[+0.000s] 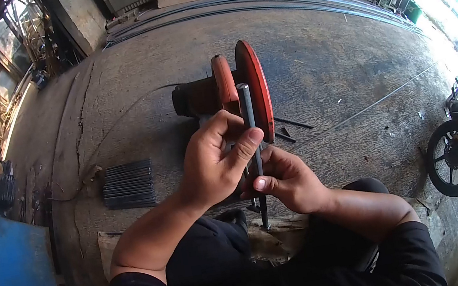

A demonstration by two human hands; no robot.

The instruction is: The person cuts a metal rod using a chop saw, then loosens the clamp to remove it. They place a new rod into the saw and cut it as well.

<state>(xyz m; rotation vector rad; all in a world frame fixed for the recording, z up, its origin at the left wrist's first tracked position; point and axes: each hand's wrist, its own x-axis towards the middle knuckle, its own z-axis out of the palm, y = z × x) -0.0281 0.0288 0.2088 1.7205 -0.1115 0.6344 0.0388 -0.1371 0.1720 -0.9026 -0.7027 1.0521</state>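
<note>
From the head camera, my left hand (pixel 214 163) is curled shut around a thin grey metal rod (pixel 247 107), with the thumb pressed against its side. My right hand (pixel 289 180) sits just below and touches the left, its fingers pinching the same rod lower down. The rod stands nearly upright between my knees. Its top end rises in front of the red cut-off saw (pixel 246 80) on the concrete floor (pixel 335 54). A stack of short cut rods (pixel 128 186) lies to my left, well apart from my hands. A motorcycle wheel (pixel 452 158) stands far to my right.
</note>
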